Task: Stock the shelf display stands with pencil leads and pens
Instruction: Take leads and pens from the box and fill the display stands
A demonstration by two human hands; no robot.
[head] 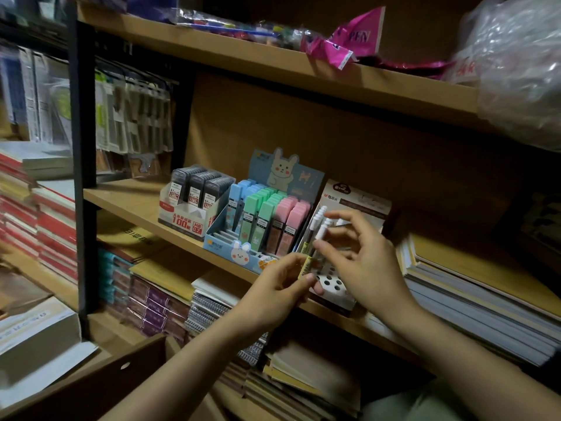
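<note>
On the middle shelf point(133, 198) stand three displays. A white stand of dark pencil-lead cases point(194, 202) is on the left. A blue rabbit stand with pastel lead cases point(267, 220) is in the middle. A white pen stand with round holes point(331, 284) is on the right, a few white-capped pens upright in it. My left hand point(282, 287) grips several pens point(306, 262) by their lower ends just in front of that stand. My right hand point(355, 253) pinches one white-capped pen point(321, 230) between thumb and forefinger above the holes.
Stacked notebooks point(473, 296) lie right of the pen stand. The upper shelf carries a pink pen packet point(349, 41) and a clear plastic bag point(516, 71). Notebooks and boxes fill the lower shelf, and an open brown cardboard box point(121, 375) sits below my left arm.
</note>
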